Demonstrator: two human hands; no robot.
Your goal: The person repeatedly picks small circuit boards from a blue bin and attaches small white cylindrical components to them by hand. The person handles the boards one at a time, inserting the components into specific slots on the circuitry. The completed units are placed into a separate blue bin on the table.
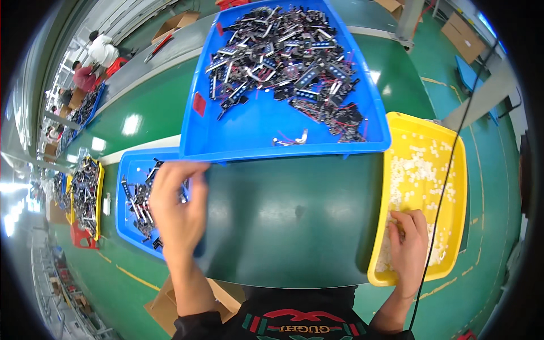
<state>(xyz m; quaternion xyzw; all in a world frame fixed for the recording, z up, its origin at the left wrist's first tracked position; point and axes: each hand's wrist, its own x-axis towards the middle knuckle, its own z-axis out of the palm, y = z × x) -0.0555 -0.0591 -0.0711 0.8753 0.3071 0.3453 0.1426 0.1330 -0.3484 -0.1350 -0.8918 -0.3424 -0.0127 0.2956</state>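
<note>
The shirt (303, 309) has letters. The wide left hand (178, 212) hides some black parts (137, 199). Can't tell if the narrow right hand (409, 246) holds anything.

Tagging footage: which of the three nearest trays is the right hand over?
The yellow tray, scattered with small white pieces; the large blue tray and small blue tray hold dark parts.

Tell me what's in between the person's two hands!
In the head view, between the left hand and right hand, there's dark green tabletop with a small dark mark, then the left rim of the yellow tray.
</note>
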